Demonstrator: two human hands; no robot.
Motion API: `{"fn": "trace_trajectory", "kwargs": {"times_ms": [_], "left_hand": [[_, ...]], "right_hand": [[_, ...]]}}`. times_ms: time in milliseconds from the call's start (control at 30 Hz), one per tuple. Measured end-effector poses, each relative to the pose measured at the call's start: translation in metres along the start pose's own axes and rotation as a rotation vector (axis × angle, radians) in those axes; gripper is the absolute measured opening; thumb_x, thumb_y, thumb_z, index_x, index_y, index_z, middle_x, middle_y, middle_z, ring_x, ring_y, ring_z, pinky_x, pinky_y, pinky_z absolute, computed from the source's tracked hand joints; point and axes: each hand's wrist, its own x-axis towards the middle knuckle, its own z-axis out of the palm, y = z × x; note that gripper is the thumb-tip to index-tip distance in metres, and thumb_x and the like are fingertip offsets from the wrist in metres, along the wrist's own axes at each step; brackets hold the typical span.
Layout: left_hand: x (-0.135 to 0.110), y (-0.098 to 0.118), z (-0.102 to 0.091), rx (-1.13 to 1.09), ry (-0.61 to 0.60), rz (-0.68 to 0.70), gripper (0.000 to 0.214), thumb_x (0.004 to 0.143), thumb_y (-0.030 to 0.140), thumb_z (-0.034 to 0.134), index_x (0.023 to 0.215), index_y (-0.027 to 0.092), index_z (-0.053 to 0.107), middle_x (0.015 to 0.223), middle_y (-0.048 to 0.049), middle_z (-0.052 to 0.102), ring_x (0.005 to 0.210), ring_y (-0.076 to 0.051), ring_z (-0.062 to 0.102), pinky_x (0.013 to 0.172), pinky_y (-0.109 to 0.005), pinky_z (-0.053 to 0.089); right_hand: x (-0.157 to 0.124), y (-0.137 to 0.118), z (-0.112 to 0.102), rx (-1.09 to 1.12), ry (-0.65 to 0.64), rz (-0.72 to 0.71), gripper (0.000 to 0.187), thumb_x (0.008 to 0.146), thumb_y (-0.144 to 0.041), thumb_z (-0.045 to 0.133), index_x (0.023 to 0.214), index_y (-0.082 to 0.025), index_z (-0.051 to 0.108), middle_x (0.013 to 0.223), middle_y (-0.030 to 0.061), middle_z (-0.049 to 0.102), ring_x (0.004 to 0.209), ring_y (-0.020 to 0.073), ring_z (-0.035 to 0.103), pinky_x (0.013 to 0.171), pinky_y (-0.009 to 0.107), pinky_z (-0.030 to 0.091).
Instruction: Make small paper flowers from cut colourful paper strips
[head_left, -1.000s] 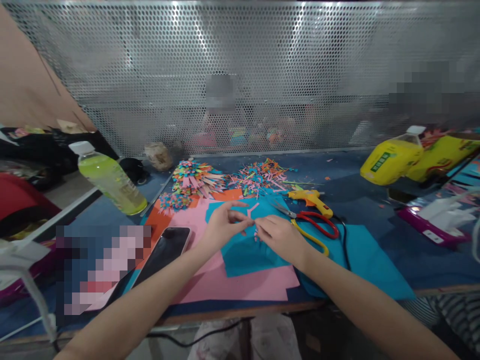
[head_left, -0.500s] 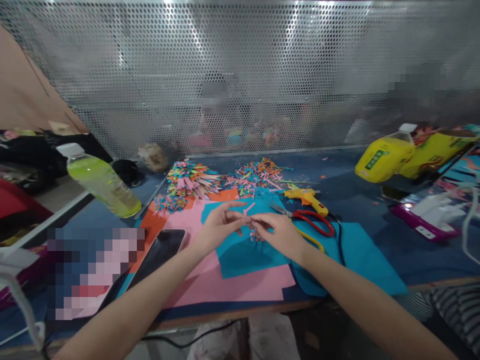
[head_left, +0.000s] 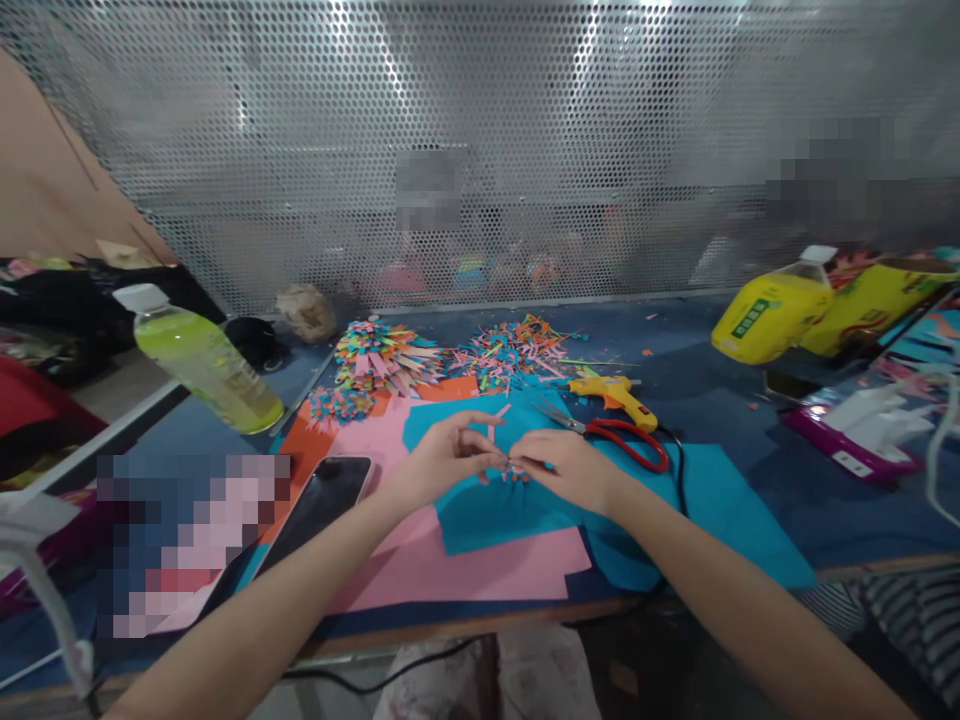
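My left hand point(head_left: 454, 458) is closed in a pinch, thumb against fingertips, over the blue paper sheet point(head_left: 480, 525). A thin pink paper strip point(head_left: 492, 432) sticks up at its fingers. Close beside it, my right hand point(head_left: 564, 470) also pinches, its fingertips nearly touching the left ones. Under the right fingertips shows a small multicoloured paper piece point(head_left: 517, 474), partly hidden by the fingers. Scissors point(head_left: 626, 443) with a red handle lie just beyond my right hand, near a yellow glue gun point(head_left: 613, 395).
Behind my hands are a fringed paper cluster point(head_left: 382, 358) and loose paper strips point(head_left: 517, 352). A phone point(head_left: 322, 505) lies left on pink sheets point(head_left: 465, 580). A green drink bottle point(head_left: 202, 360) stands left; a yellow bottle point(head_left: 772, 315) and tissue pack point(head_left: 851, 440) are right.
My right fingertips have shifted slightly right and down, opening a small gap from the left ones. A yellow curved piece beside my right wrist no longer shows.
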Motion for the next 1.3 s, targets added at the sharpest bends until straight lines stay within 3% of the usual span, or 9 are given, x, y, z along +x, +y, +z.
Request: {"fn": "trace_trajectory", "kwargs": {"times_ms": [100,233,333,500,900,1100,1300], "left_hand": [[0.001,0.000,0.000,0.014,0.019,0.011,0.046,0.066,0.028,0.066,0.106,0.015,0.048,0.072,-0.0045,0.067,0.065,-0.017,0.063,0.053,-0.026,0.049],[0.002,0.000,-0.001,0.020,0.123,0.039,0.047,0.067,0.031,0.066,0.107,0.016,0.047,0.073,-0.0034,0.065,0.062,-0.014,0.060,0.053,-0.025,0.049],[0.002,0.001,-0.001,0.084,0.183,0.074,0.051,0.063,0.031,0.069,0.107,0.017,0.048,0.073,-0.0010,0.060,0.064,-0.012,0.058,0.053,-0.023,0.048],[0.002,0.000,0.001,0.117,0.135,0.075,0.047,0.066,0.030,0.066,0.107,0.017,0.048,0.072,0.0006,0.055,0.062,-0.011,0.055,0.052,-0.023,0.047],[0.001,-0.003,0.005,0.155,0.054,0.112,0.041,0.074,0.027,0.058,0.111,0.017,0.043,0.071,0.0012,0.053,0.061,-0.010,0.053,0.051,-0.021,0.044],[0.001,-0.003,0.006,0.146,0.064,0.119,0.039,0.075,0.028,0.056,0.110,0.017,0.042,0.070,0.0014,0.054,0.059,-0.009,0.052,0.051,-0.021,0.044],[0.002,0.004,0.003,-0.010,0.067,0.095,0.043,0.073,0.029,0.059,0.110,0.015,0.043,0.067,0.0018,0.055,0.059,-0.010,0.053,0.052,-0.022,0.044]], "right_hand": [[0.001,-0.001,-0.001,0.004,0.013,-0.003,0.020,0.085,-0.020,0.042,0.082,-0.019,0.061,0.080,0.0033,0.062,0.075,0.0131,0.055,0.069,0.025,0.043],[0.004,-0.007,0.000,0.104,0.130,0.117,0.018,0.085,-0.022,0.042,0.083,-0.020,0.060,0.079,0.0020,0.062,0.071,0.0123,0.056,0.066,0.024,0.044],[0.005,-0.011,0.002,0.281,0.089,0.225,0.019,0.085,-0.026,0.040,0.084,-0.020,0.059,0.073,0.0006,0.061,0.061,0.0107,0.056,0.058,0.023,0.045],[0.006,-0.015,0.006,0.500,0.041,0.279,0.021,0.085,-0.030,0.041,0.084,-0.020,0.059,0.074,0.0004,0.060,0.054,0.0092,0.052,0.052,0.022,0.046],[0.006,-0.016,0.006,0.531,0.025,0.314,0.021,0.084,-0.026,0.041,0.074,-0.017,0.057,0.055,-0.0030,0.052,0.050,0.0087,0.051,0.053,0.021,0.042],[0.007,-0.016,0.012,0.537,0.103,0.309,0.021,0.082,-0.020,0.040,0.068,-0.016,0.056,0.055,-0.0029,0.052,0.049,0.0079,0.050,0.051,0.020,0.043],[0.010,-0.016,0.013,0.687,0.227,0.306,0.017,0.080,-0.028,0.047,0.074,-0.015,0.058,0.064,-0.0007,0.058,0.046,0.0070,0.050,0.047,0.021,0.044]]}}
